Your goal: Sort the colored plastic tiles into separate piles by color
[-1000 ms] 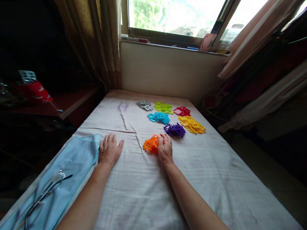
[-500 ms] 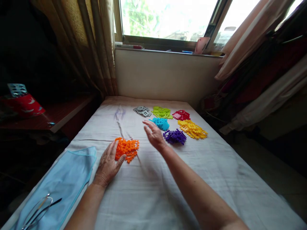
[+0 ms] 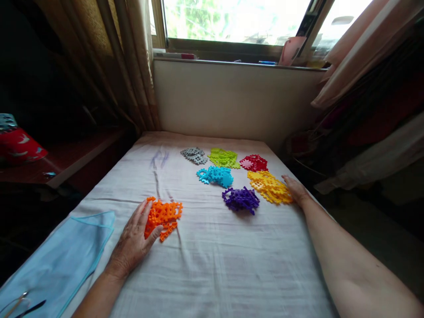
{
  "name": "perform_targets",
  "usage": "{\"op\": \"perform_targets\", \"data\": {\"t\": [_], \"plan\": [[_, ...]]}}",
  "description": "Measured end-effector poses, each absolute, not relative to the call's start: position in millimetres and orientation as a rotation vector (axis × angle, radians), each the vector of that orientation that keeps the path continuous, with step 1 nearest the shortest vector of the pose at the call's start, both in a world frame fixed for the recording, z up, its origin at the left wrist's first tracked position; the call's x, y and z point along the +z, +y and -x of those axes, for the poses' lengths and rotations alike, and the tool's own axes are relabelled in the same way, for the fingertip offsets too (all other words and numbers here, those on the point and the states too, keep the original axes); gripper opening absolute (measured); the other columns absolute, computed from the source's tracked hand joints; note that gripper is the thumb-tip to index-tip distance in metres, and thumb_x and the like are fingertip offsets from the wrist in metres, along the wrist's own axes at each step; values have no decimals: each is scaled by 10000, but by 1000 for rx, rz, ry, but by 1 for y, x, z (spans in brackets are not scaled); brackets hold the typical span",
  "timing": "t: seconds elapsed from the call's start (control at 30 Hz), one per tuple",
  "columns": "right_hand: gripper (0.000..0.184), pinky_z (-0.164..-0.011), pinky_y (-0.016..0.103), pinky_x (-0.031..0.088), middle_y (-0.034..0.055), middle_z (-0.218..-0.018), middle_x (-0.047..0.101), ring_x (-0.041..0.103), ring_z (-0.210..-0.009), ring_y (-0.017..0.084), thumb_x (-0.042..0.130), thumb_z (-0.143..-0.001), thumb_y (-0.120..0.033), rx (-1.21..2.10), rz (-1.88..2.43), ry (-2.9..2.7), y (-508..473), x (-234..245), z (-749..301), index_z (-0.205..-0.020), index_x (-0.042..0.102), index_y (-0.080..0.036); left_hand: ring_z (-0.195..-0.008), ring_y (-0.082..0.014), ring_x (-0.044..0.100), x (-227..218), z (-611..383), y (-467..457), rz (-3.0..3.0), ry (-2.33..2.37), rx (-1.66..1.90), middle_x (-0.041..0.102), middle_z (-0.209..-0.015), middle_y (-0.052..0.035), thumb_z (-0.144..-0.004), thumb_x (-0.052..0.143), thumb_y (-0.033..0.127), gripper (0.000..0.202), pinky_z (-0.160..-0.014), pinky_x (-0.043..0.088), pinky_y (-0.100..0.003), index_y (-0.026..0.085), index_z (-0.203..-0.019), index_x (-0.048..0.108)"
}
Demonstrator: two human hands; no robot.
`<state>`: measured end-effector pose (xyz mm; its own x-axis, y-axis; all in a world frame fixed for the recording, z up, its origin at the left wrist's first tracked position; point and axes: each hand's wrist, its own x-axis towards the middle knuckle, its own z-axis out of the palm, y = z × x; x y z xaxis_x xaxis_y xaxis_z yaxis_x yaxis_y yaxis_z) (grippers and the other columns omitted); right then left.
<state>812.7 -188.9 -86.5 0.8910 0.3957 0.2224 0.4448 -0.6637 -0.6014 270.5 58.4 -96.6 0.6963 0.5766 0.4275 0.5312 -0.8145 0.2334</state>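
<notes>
My left hand (image 3: 134, 236) lies against the left side of a pile of orange plastic interlocking pieces (image 3: 164, 213), its fingers stretched out and the thumb along the near edge. Over on the right, my right hand (image 3: 296, 191) rests with extended fingers at the right edge of a yellow pile (image 3: 270, 187). Between the hands sits a dark purple pile (image 3: 241, 199), with a light blue pile (image 3: 217, 176) behind it to the left. Farther back are grey pieces (image 3: 194, 155), lime green pieces (image 3: 224, 157) and red pieces (image 3: 254, 162). Each pile holds one colour.
A white sheet (image 3: 205, 274) covers the work surface. At the left edge lies a light blue cloth (image 3: 62, 260) with eyeglasses (image 3: 23, 304) on it. A red container (image 3: 21, 145) stands on a dark wooden surface to the left. Hanging clothes (image 3: 374, 88) are at the right.
My right hand has moved right, from beside the light blue pile to the yellow pile's right edge. My left hand stays at the orange pile. The whole view has shifted slightly.
</notes>
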Motion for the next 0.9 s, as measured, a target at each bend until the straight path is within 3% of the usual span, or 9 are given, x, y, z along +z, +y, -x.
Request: {"op": "perform_targets", "data": {"t": [0.2, 0.43, 0.73, 0.9], "plan": [[445, -1082, 345, 411, 98, -1247, 674, 602, -1198, 210, 412, -927, -434, 152, 2198, -708, -161, -101, -785, -1119, 725, -183, -1439, -264, 323, -98, -268, 60, -2783, 943, 706, 296, -1583, -105, -950, 372, 514, 691, -1156, 333, -453, 248, -1552, 164], [525, -1076, 407, 413, 116, -1171, 707, 609, -1177, 253, 528, -815, -598, 176, 1930, -753, -126, -97, -706, -1041, 740, -174, -1453, -290, 285, -96, -272, 55, -2811, 899, 744, 291, -1579, -140, -943, 385, 538, 709, -1168, 308, -475, 191, -1536, 215], [433, -1027, 460, 446, 105, -1172, 699, 625, -1120, 247, 525, -855, -481, 13, 1970, -858, -61, -95, -588, -1136, 681, -191, -1459, -296, 266, -96, -274, 51, -2811, 862, 818, 295, -1568, -163, -945, 399, 543, 705, -1160, 320, -478, 170, -1521, 242], [429, -948, 373, 504, 91, -1198, 684, 650, -1051, 203, 529, -885, -456, 196, 1725, -1285, -37, -78, -526, -1213, 646, -206, -1460, -297, 269, -96, -269, 53, -2792, 845, 821, 287, -1575, -157, -947, 404, 538, 706, -1164, 316, -486, 189, -1533, 222]]}}
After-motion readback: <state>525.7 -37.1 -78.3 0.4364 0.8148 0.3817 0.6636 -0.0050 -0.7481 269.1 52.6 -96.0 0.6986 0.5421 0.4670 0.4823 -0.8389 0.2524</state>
